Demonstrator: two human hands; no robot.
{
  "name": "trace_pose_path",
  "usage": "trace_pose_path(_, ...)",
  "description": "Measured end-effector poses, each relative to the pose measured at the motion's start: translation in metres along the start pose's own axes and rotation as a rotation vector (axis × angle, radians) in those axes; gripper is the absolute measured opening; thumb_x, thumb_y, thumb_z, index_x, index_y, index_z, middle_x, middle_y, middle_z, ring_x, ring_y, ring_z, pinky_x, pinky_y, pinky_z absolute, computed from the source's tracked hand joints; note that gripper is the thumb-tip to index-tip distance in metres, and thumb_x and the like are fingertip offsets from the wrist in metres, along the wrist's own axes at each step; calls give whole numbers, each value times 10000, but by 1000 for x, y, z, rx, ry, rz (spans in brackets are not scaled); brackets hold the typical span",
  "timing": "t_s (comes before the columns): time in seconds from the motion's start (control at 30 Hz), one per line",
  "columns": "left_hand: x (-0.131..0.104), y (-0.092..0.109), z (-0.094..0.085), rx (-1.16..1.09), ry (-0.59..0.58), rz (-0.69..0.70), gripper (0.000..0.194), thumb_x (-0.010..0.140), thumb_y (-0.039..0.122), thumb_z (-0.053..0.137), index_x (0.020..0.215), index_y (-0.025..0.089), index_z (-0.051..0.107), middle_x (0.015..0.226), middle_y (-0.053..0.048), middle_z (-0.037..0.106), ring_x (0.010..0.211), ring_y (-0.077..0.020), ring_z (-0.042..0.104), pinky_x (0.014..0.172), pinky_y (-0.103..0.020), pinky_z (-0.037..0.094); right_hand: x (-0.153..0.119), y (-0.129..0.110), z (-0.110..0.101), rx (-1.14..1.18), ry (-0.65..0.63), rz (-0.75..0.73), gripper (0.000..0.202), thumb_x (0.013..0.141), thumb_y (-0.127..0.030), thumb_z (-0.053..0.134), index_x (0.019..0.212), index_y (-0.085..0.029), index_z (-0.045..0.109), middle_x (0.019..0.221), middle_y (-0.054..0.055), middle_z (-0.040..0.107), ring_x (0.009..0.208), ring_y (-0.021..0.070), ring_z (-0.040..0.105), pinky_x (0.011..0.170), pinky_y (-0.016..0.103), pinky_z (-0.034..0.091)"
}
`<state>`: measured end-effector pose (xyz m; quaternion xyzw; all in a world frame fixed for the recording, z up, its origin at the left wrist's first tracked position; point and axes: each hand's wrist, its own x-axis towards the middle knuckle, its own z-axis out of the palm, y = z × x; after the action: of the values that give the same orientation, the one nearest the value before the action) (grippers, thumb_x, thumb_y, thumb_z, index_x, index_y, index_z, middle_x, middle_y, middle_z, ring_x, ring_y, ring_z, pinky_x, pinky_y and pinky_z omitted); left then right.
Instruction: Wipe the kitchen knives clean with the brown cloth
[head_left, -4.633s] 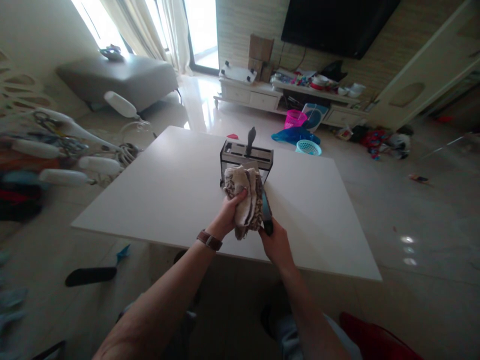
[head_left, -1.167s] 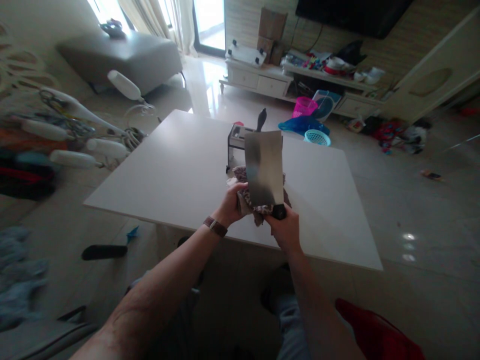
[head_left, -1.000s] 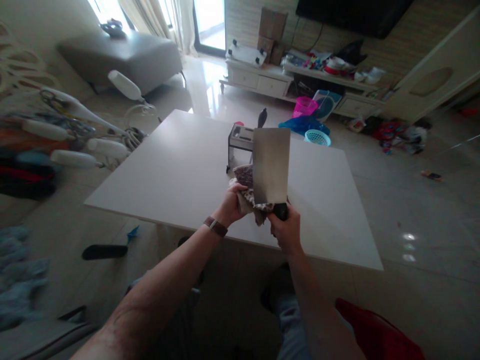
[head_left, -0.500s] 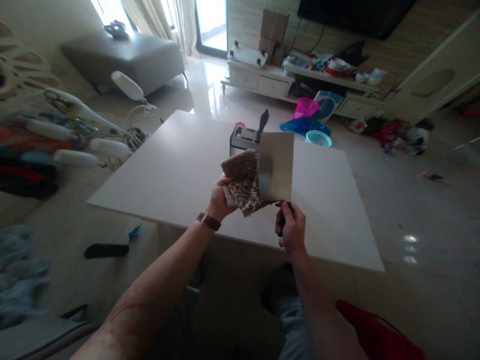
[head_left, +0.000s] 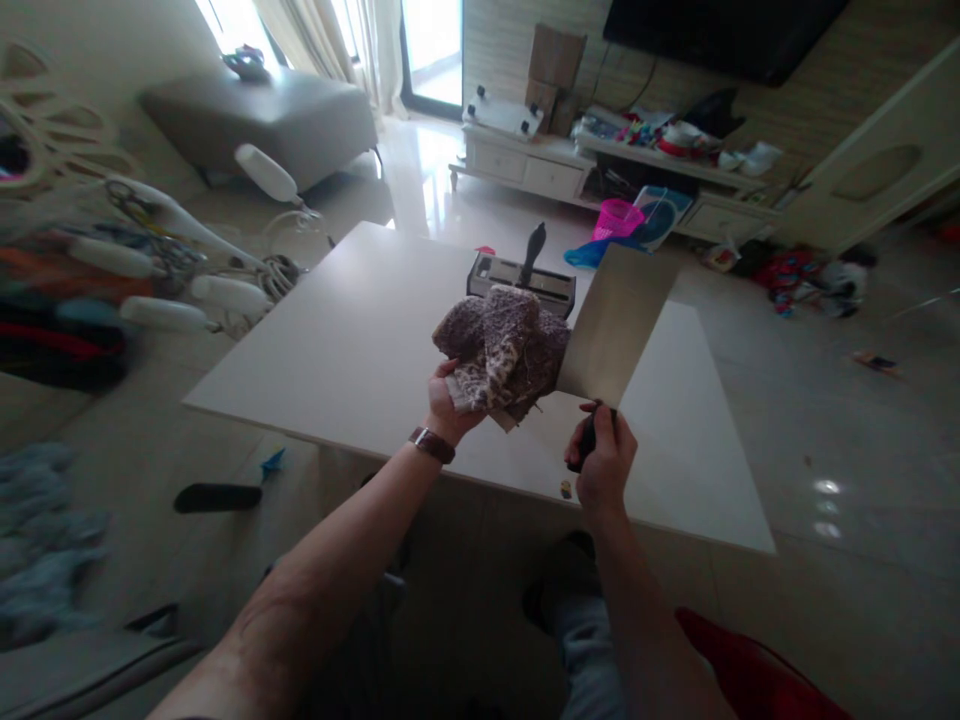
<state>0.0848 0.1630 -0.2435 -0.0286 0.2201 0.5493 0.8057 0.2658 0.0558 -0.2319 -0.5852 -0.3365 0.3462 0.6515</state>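
The right hand (head_left: 606, 458) has its fingers clamped on the cleaver (head_left: 621, 318), whose long blade extends forward above the bench (head_left: 330, 350), leaning right. Just left of it is the cloth (head_left: 504, 350), gripped by the left hand (head_left: 450, 408).

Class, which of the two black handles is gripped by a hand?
The cleaver's handle, in the right hand; the other handle sticks up from the slotted stand, untouched.
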Motion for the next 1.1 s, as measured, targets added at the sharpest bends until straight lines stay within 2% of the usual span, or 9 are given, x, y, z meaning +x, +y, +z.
trace_pose_path(0.13, -1, -2, 2, 42, -26, -24, 447, 802, 279, 523, 1167, 109, 718, 1142, -165, 790, 1233, -378, 688, 1082, -593, 524, -3, -1, 2, -114, -53, 32, 442, 943, -627, 628, 936, -185, 637, 564, -96, 504, 343, 69, 437, 322, 203, 324)
trace_pose_path(0.27, 0, -3, 1, 107, -70, -38, 431, 779, 269, 556, 1146, 113, 719, 1120, -155, 792, 1207, -374, 699, 1067, -573, 538, -5, -1, 4, -119, -74, 55, 455, 946, -643, 613, 940, -188, 626, 557, -99, 492, 343, 72, 432, 327, 209, 329)
trace_pose_path(0.43, 2, -15, -3, 174, -132, -23, 401, 740, 230, 587, 1113, 165, 717, 1007, -98, 801, 1034, -323, 754, 976, -505, 585, -14, -3, 11, -184, -163, 37, 453, 949, -645, 613, 898, -195, 613, 542, -92, 491, 352, 72, 443, 335, 201, 327)
trace_pose_path(0.57, 2, -22, -3, 191, -142, -47, 429, 749, 248, 582, 1148, 158, 713, 1014, -100, 804, 960, -306, 762, 948, -495, 593, -19, -3, 16, -165, -218, 52, 457, 941, -650, 622, 832, -210, 571, 540, -89, 492, 347, 72, 435, 324, 203, 317)
trace_pose_path(0.7, 2, -13, -3, 161, -130, -73, 358, 789, 298, 569, 1075, 144, 721, 1029, -119, 805, 1089, -339, 740, 1036, -530, 555, -13, -4, 9, -141, -132, 23, 454, 949, -658, 602, 889, -208, 582, 547, -96, 491, 339, 72, 418, 325, 207, 310)
trace_pose_path(0.8, 3, -1, -1, 156, -151, -25, 328, 862, 394, 566, 1038, 166, 723, 1068, -116, 802, 1238, -354, 682, 1095, -540, 519, -6, -4, 1, -199, -116, 29, 456, 945, -656, 611, 873, -206, 582, 550, -91, 496, 347, 75, 435, 335, 208, 326)
trace_pose_path(0.9, 1, 6, 2, 168, -201, 0, 506, 926, 591, 525, 1156, 184, 719, 1216, -117, 774, 1361, -361, 602, 1138, -552, 483, -4, -2, -2, -247, -165, 58, 472, 935, -671, 612, 850, -207, 582, 539, -88, 489, 350, 78, 438, 334, 209, 321)
trace_pose_path(0.97, -2, 8, 5, 161, -199, -17, 599, 959, 657, 450, 1232, 190, 707, 1280, -112, 754, 1399, -355, 572, 1162, -553, 463, -5, 0, -1, -267, -190, 79, 486, 927, -686, 609, 846, -208, 581, 538, -84, 492, 353, 79, 434, 334, 209, 314)
trace_pose_path(1.1, -9, 9, 9, 156, -180, -69, 530, 1028, 527, 377, 1243, 185, 720, 1276, -100, 761, 1405, -330, 576, 1196, -539, 440, -9, 2, 4, -291, -189, 129, 510, 917, -715, 593, 860, -208, 583, 532, -83, 491, 354, 85, 432, 328, 208, 313)
